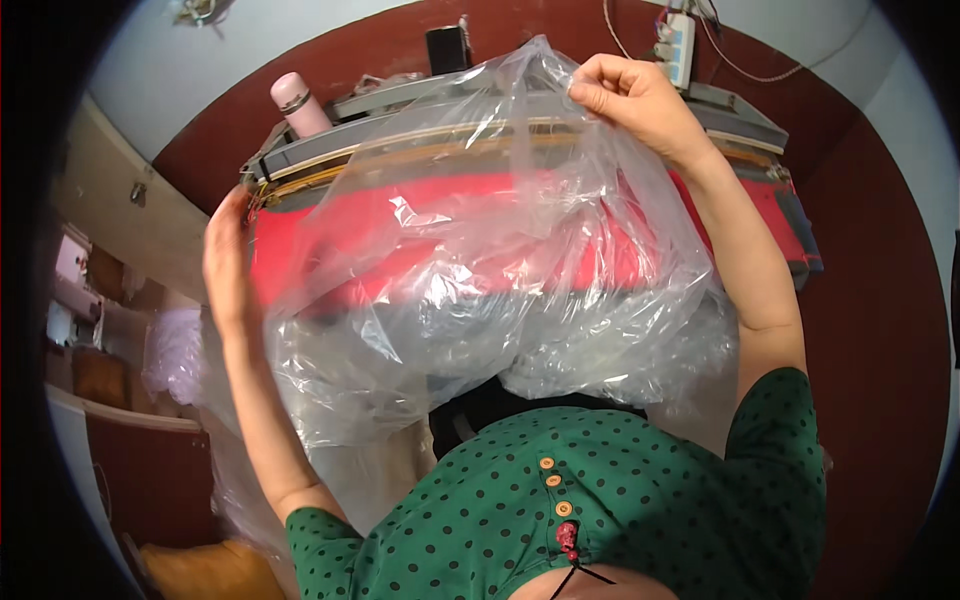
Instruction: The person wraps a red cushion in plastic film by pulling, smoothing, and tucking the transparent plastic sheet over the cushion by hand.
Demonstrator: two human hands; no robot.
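Note:
A large sheet of clear plastic film spreads over a long, metal-framed machine with a red top, hanging down its near side in wrinkled folds. My right hand is raised above the machine's far side, right of centre. Its thumb and fingers pinch the film, pulling a bunched part up to a peak. My left hand is beside the machine's left end, seen edge-on and a little blurred. Its fingers look stretched out near the corner, with no film visibly gripped; whether they touch the machine I cannot tell.
A pink bottle and a dark phone-like object stand along the machine's back. A white power strip with cables is on the wall behind. Shelves with a purple bundle stand at left, above a yellow-brown cushion-like object.

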